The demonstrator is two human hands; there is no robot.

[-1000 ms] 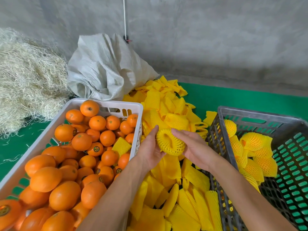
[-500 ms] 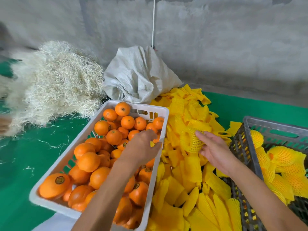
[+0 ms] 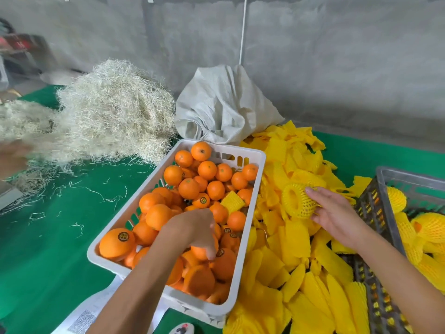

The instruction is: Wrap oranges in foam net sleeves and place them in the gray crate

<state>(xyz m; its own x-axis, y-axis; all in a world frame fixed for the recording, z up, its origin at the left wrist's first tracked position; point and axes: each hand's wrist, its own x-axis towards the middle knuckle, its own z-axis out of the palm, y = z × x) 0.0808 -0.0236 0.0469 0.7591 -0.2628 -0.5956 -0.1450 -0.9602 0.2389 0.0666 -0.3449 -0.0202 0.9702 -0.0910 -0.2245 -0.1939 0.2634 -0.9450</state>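
Observation:
A white crate [image 3: 250,227] holds several loose oranges. My left hand [image 3: 195,231] reaches down into it, fingers curled round one orange [image 3: 201,252] near the front. To the right lies a heap of yellow foam net sleeves [image 3: 296,268]. My right hand [image 3: 334,215] holds an opened yellow sleeve [image 3: 295,201] above the heap, its mouth facing left. At the right edge is the gray crate [image 3: 382,182], with several sleeved oranges [image 3: 428,227] inside.
A pile of pale straw-like packing fibre [image 3: 108,109] covers the back left of the green mat [image 3: 48,249]. A grey woven sack [image 3: 224,104] leans on the concrete wall behind the white crate. Another person's blurred hand [image 3: 12,155] shows at the far left.
My left hand let go of the sleeve, moved left into the white crate and took hold of an orange. My right hand keeps the opened sleeve. The view swung left.

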